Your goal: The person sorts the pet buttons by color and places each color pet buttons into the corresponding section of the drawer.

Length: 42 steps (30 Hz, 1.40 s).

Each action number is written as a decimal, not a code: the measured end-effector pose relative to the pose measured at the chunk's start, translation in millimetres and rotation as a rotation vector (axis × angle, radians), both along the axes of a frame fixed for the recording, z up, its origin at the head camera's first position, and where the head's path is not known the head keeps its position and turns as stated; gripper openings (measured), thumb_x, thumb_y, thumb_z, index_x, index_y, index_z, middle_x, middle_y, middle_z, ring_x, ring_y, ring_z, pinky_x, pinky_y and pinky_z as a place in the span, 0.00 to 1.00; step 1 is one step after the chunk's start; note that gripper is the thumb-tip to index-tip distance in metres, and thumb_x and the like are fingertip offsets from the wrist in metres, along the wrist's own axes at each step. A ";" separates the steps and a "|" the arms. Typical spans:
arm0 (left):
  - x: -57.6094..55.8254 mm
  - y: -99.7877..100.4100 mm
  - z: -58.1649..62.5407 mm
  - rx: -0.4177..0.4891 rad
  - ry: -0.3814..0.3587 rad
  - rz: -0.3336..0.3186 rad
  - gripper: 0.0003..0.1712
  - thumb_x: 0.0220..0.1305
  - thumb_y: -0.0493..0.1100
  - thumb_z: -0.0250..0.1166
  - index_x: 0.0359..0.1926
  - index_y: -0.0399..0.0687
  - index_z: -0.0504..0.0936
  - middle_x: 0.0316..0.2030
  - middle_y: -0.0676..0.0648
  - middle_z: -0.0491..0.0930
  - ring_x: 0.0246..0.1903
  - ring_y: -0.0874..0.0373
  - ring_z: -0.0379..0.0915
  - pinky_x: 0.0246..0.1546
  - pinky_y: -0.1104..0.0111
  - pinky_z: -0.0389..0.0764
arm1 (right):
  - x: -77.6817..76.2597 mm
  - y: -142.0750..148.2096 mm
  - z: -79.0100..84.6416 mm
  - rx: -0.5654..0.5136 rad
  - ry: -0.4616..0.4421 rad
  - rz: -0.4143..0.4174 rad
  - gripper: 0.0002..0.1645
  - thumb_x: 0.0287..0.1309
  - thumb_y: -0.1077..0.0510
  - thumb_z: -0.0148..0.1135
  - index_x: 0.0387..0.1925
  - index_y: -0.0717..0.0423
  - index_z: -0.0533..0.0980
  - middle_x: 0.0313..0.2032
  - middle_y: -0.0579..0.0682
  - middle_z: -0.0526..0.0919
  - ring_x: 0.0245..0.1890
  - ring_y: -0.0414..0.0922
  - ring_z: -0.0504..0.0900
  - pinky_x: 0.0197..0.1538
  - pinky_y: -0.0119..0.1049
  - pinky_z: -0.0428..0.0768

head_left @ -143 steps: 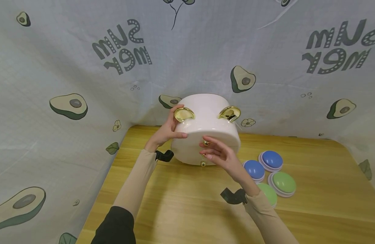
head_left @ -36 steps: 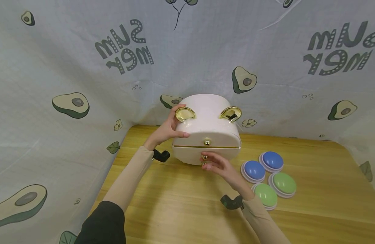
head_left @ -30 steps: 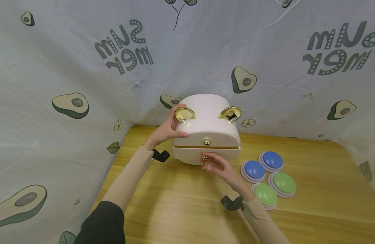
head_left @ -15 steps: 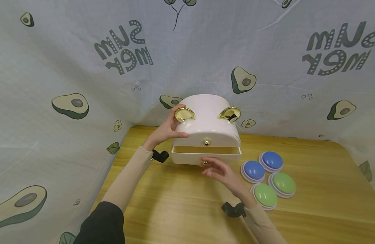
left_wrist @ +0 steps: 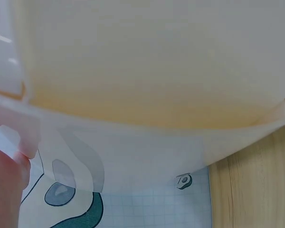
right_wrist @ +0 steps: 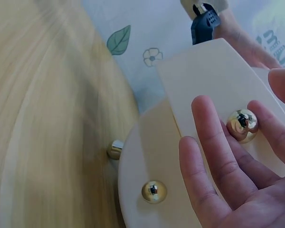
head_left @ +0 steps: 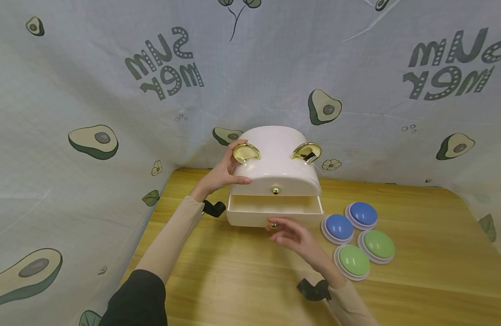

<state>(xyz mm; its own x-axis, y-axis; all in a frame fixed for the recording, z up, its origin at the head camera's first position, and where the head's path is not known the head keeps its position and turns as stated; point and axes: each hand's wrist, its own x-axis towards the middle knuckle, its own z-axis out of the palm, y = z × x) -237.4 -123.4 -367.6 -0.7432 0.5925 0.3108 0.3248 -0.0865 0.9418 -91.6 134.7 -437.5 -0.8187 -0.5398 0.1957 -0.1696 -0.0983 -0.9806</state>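
A white, rounded drawer box [head_left: 275,149] with two gold ears stands against the back cloth. My left hand [head_left: 223,174] rests on its left side, thumb laid along the front and fingertips beside the gold ear. The middle drawer [head_left: 275,204] stands pulled out, its cream inside bare. My right hand [head_left: 295,237] has the drawer's gold knob [right_wrist: 242,126] caught between its fingers, the thumb held off it. Above sits the upper drawer's knob [head_left: 276,190]; a lower knob [right_wrist: 154,191] shows in the right wrist view. Pale surfaces fill most of the left wrist view.
Several round push buttons lie right of the box: blue buttons [head_left: 339,227] behind, green buttons [head_left: 354,261] in front. A wooden table [head_left: 226,280] bears everything. Printed avocado cloth [head_left: 152,113] hangs behind and to the sides.
The middle drawer, closed in the first frame, has slid out toward me, its inside showing wider. My right hand has moved back and down with the knob. The left hand stays put.
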 end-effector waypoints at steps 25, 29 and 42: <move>-2.1 -0.1 -3.9 0.020 -0.004 -0.007 0.56 0.50 0.25 0.70 0.71 0.55 0.46 0.65 0.45 0.57 0.65 0.56 0.53 0.64 0.57 0.54 | 34.6 0.7 2.9 -0.004 -0.008 0.023 0.24 0.65 0.71 0.50 0.63 0.70 0.65 0.53 0.74 0.71 0.44 0.54 0.81 0.49 0.41 0.78; -1.1 0.3 -3.7 0.025 0.000 -0.010 0.57 0.49 0.23 0.69 0.71 0.54 0.45 0.64 0.44 0.57 0.65 0.57 0.53 0.65 0.58 0.53 | 40.4 2.0 3.4 -0.023 0.004 0.036 0.24 0.65 0.73 0.48 0.63 0.70 0.65 0.53 0.73 0.72 0.44 0.54 0.82 0.48 0.43 0.78; -0.3 1.7 -4.3 0.019 -0.014 0.009 0.56 0.50 0.19 0.65 0.71 0.52 0.43 0.66 0.43 0.54 0.67 0.57 0.49 0.66 0.61 0.50 | 56.9 6.0 6.7 0.015 0.011 0.038 0.25 0.65 0.72 0.47 0.64 0.66 0.65 0.54 0.65 0.74 0.44 0.51 0.82 0.47 0.42 0.79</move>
